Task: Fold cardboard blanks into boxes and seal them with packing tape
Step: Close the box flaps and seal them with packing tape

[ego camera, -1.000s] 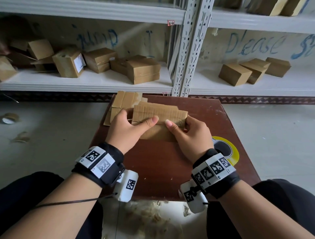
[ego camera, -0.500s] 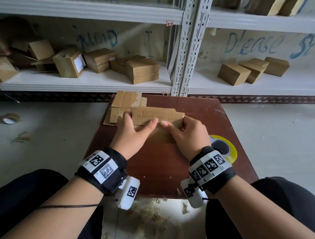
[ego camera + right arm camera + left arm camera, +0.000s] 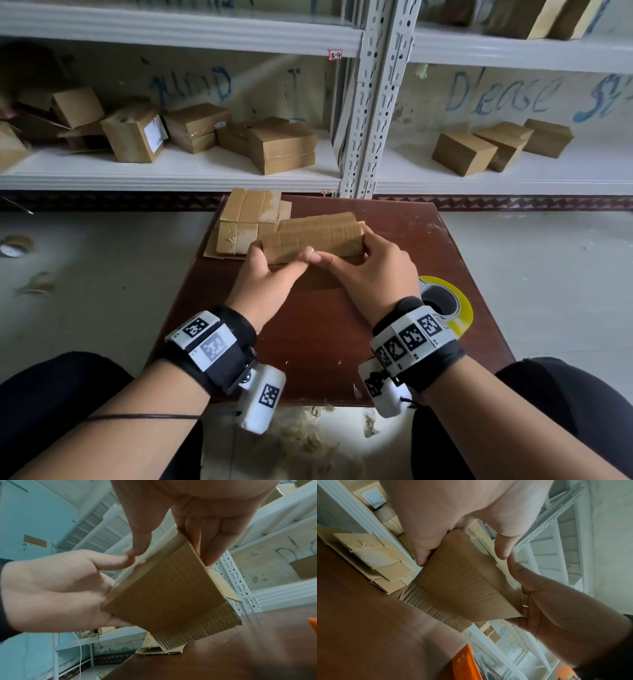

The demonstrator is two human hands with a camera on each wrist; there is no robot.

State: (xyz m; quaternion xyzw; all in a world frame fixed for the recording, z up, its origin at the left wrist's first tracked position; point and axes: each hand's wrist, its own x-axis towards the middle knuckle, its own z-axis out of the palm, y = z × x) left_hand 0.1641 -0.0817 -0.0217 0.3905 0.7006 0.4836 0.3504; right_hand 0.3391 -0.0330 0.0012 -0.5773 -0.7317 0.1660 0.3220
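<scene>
A brown cardboard blank [image 3: 313, 236] is held up over the brown table [image 3: 325, 342], partly opened into a box shape, its lower flap [image 3: 436, 609] touching the tabletop. My left hand [image 3: 267, 274] grips its left end, fingers behind and thumb in front. My right hand [image 3: 370, 270] grips the right end [image 3: 171, 588] the same way, and the two thumbs meet on the front face. A yellow roll of packing tape [image 3: 459, 308] lies on the table beside my right wrist. A stack of flat blanks [image 3: 246, 222] lies at the table's far left.
White metal shelves [image 3: 171, 174] behind the table hold several finished cardboard boxes [image 3: 281, 147], more of them on the right shelf [image 3: 496, 147]. An orange object [image 3: 464, 664] sits at the table's near edge. Cardboard scraps [image 3: 308, 442] litter the floor between my knees.
Both hands have lifted the blank a little away from me and pushed its ends together. The thumbs, apart a second ago, now touch on the front face.
</scene>
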